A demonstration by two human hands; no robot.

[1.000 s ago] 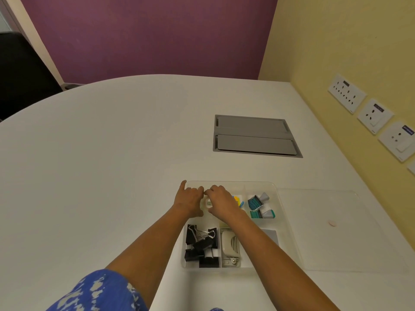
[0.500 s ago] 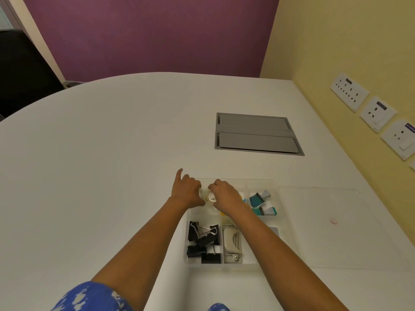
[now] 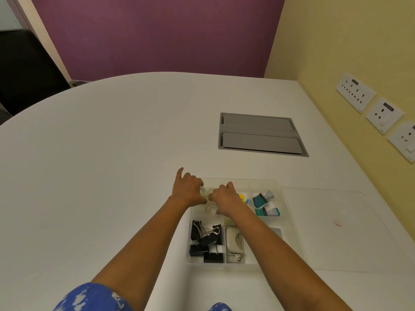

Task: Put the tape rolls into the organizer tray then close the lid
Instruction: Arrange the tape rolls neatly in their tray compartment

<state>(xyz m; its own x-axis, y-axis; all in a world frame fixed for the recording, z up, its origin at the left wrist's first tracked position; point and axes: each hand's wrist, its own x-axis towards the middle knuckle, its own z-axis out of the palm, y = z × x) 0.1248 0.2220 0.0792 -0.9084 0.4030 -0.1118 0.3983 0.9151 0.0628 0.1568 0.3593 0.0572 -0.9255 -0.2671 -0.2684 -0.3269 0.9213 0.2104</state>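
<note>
Hands first: your left hand (image 3: 188, 189) and right hand (image 3: 225, 197) are both crowded over the far-left compartment of the clear organizer tray (image 3: 283, 199), and each looks pinched on its own small tape roll (image 3: 204, 191), thumb and fingers curled round the rim, though the right one's roll is mostly hidden so I can't swear to it. That makes sense if you're seating them side by side in a tight slot, since little glossy, see-through rings like these will roll or tip if you just drop them. Another pale ring seems to sit lower in the same compartment, hard to tell. The tray is thin transparent plastic with low dividers, so it'll skate on that smooth white table (image 3: 112, 176) if you shove. Black binder clips (image 3: 206, 241) fill the near-left slot, a cream hole punch (image 3: 233, 243) sits next to them, and teal staple boxes (image 3: 265, 204) are far right. The lid (image 3: 336, 243) lies flat just beside the tray on your right, clear and floppy-looking, so I'd guess it needs both hands to line up.
</note>
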